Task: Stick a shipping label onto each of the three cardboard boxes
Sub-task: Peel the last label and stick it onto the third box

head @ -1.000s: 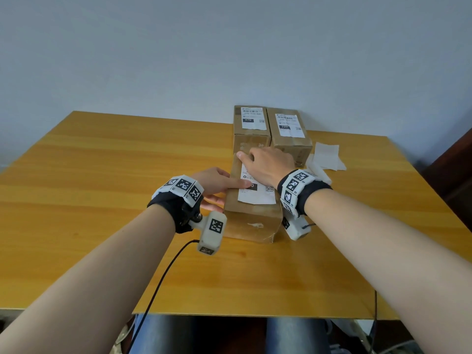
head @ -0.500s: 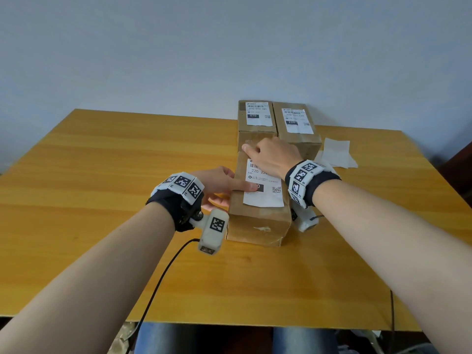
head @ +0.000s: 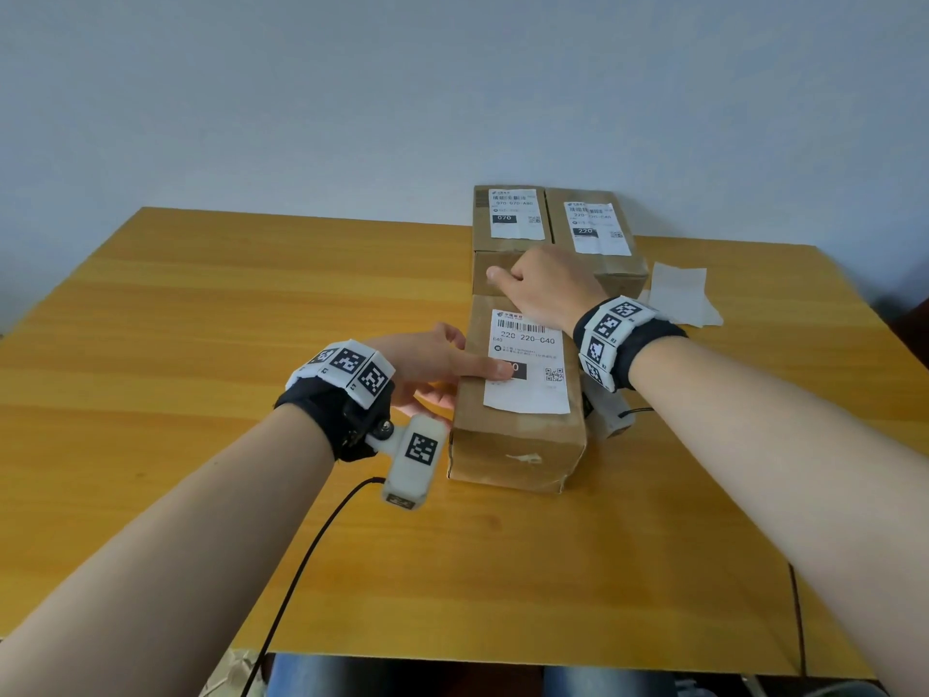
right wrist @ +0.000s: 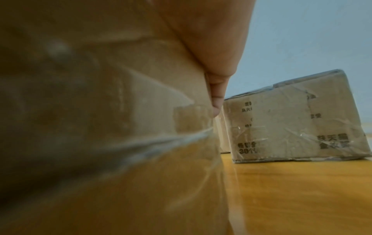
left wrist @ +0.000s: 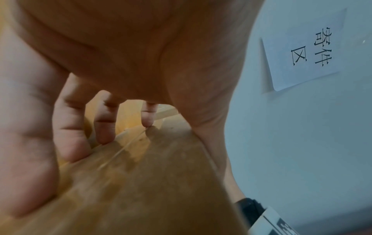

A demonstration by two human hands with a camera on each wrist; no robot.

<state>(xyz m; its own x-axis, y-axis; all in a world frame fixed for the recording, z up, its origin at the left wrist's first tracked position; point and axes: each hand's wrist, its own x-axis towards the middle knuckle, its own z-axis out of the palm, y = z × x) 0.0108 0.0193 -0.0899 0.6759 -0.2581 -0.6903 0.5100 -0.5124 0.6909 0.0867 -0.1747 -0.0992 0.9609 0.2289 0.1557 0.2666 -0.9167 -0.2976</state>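
Three cardboard boxes sit on the wooden table. The near box carries a white shipping label on top. My left hand is at its left side, thumb pressing on the label, straight fingers touching the cardboard. My right hand grips the box's far end, its thumb down the right side of the box. Behind stand the far left box and the far right box, also in the right wrist view, each with a label on top.
White backing papers lie to the right of the boxes. A black cable runs from my left wrist over the table's front edge. A wall rises right behind the far boxes; a paper sign hangs on it.
My right hand has slid away along the near box's top, off the label to the far end, uncovering the barcode. My left thumb stays on the label.
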